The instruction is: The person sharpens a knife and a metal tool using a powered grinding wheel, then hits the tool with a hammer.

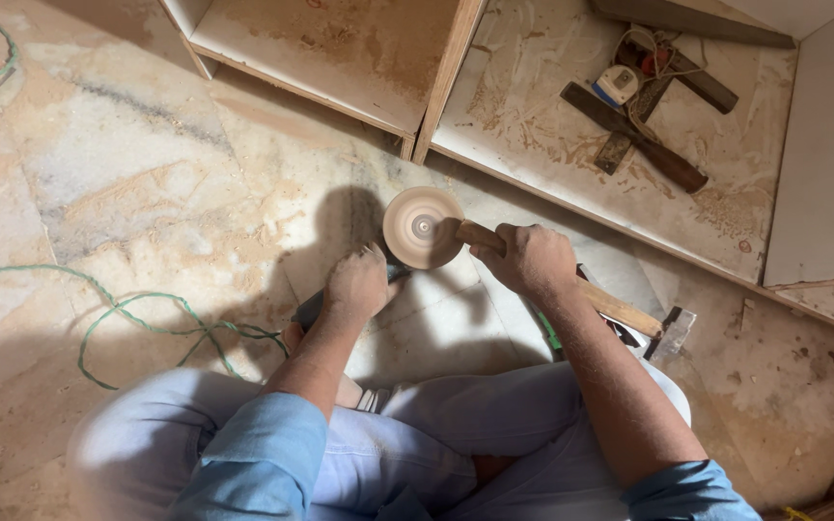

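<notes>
Wooden handle (pixel 571 289) sits clenched in the right hand (pixel 530 259), its tip against the spinning sanding disc (pixel 423 228). Left hand (pixel 359 282) clamps the grinder body (pixel 313 307) just behind the disc. Bare marble floor (pixel 147 174) opens leftward; a cabinet edge (pixel 441 77) stands close ahead.

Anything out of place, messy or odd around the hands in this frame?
Sawdust coats the marble floor and the wooden cabinet frame. A green cord lies in a loose tangle by the person's knee. The left hand steadies a grinder whose sanding disc meets the wooden handle in the right hand.
</notes>
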